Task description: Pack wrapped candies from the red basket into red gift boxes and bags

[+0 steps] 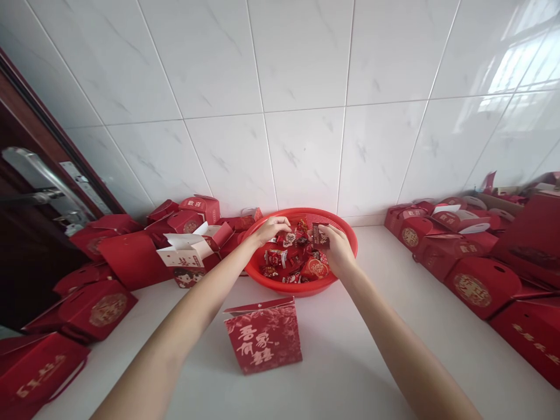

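Note:
A red plastic basket (301,287) stands against the wall with several wrapped sweets (297,259) in it. Over its left part is my left hand (272,231), its fingers bent above a red and white wrapper; whether they hold it is too small to tell. At the right side of the basket my right hand (336,244) is closed on a dark red packet (321,236). In front of the basket a red box with white characters (264,338) stands on the white surface (332,356), its top edge raised.
Several red boxes (109,309) crowd the left side, with an open white-flapped box (186,259) among them. More red boxes (472,289) line the right. Behind is a tiled wall (301,146); a door handle (48,175) is at the far left.

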`<state>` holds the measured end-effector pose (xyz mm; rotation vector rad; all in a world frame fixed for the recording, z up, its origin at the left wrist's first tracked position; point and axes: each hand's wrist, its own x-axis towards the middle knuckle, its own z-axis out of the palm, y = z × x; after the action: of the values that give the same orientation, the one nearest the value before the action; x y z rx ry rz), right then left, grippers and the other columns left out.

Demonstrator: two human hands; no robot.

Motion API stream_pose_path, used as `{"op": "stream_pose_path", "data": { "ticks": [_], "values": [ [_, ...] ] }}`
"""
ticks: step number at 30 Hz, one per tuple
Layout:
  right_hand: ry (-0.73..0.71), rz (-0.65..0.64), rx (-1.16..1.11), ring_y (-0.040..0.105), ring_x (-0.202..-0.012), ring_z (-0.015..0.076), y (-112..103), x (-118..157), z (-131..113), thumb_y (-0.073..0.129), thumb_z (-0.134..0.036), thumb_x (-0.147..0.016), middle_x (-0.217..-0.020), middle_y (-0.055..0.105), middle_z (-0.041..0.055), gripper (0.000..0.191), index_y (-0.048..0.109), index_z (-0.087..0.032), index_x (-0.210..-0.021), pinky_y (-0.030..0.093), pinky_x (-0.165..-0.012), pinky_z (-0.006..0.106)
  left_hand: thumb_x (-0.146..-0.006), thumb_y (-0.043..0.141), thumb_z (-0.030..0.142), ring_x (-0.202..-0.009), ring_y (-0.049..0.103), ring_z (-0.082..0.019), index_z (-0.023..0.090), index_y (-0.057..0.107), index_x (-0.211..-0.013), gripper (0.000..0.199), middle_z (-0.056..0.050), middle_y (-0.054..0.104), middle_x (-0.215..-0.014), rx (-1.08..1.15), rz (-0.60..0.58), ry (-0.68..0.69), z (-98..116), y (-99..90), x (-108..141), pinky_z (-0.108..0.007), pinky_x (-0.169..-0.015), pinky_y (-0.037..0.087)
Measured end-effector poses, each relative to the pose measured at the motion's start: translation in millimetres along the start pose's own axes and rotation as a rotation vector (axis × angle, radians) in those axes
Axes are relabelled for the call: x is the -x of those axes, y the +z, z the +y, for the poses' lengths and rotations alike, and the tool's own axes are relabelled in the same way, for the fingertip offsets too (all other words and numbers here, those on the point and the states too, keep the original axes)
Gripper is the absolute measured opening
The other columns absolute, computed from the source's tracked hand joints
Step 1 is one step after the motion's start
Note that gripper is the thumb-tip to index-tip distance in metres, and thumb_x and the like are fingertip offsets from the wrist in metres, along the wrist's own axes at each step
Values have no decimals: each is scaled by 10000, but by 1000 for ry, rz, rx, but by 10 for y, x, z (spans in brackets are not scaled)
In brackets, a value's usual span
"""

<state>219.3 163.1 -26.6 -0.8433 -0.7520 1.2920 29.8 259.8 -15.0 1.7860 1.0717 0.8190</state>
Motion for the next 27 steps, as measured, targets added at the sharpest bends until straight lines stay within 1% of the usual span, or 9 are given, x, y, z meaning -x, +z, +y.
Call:
{"op": "stream_pose_path", "data": {
  "ticks": [3,5,9,13,15,18,23,25,27],
  "values": [
    [5,4,-15,655,-658,195,12,14,-18,730,-338,-675,-710,729,38,157,653,-201,-682,505,-596,299,-692,519,235,-680,608,-169,205,576,-513,190,20,651,-626,-173,54,-17,-45,-7,-29,-283,-696,482],
    [14,19,-23,650,-637,191,21,25,-28,720,-315,-681,-713,734,45,137,656,-195,-682,500,-576,294,-732,472,226,-745,661,-177,213,638,-539,255,7,707,-683,-332,71,-54,-90,-6,-54,-271,-740,512],
    [27,33,-35,642,-618,179,33,41,-41,704,-290,-685,-716,740,51,112,654,-190,-675,502,-557,285,-753,499,193,-916,711,-204,219,751,-708,257,-15,783,-870,-562,158,-120,-182,-47,-100,-271,-834,533],
    [20,37,-35,636,-613,180,26,31,-36,692,-295,-678,-709,742,48,108,655,-195,-661,504,-550,285,-761,532,124,-1103,678,-237,225,782,-939,323,-35,779,-1077,-739,205,-152,-219,-118,-111,-292,-940,508],
    [10,38,-34,636,-614,181,21,23,-32,694,-301,-674,-702,739,41,109,655,-200,-661,504,-556,285,-763,539,92,-1128,671,-238,229,773,-989,353,-38,768,-1127,-830,169,-170,-218,-110,-98,-290,-950,506],
    [6,43,-36,630,-609,181,20,20,-35,695,-297,-672,-684,733,33,101,651,-208,-657,503,-558,284,-727,610,74,-1153,664,-268,228,756,-1017,359,-59,757,-1154,-968,60,-195,-209,-25,-76,-311,-962,509],
    [22,58,-29,620,-601,185,28,34,-59,684,-281,-677,-679,732,38,85,646,-209,-652,491,-537,288,-686,697,66,-1298,571,-382,126,637,-1269,589,-231,634,-1347,-1153,-55,-241,-224,117,-77,-440,-1042,476],
    [21,53,-37,618,-596,180,28,34,-58,679,-284,-677,-677,730,35,86,647,-207,-656,490,-544,284,-711,710,100,-1277,590,-389,106,582,-1335,637,-260,626,-1344,-1189,-79,-266,-249,118,-88,-457,-1036,481],
    [19,46,-49,618,-594,176,27,31,-55,678,-290,-671,-674,729,30,90,647,-207,-655,488,-544,279,-706,750,161,-1226,631,-376,127,579,-1337,654,-240,663,-1294,-1205,-109,-284,-283,96,-99,-430,-1005,505]
  ]
}}
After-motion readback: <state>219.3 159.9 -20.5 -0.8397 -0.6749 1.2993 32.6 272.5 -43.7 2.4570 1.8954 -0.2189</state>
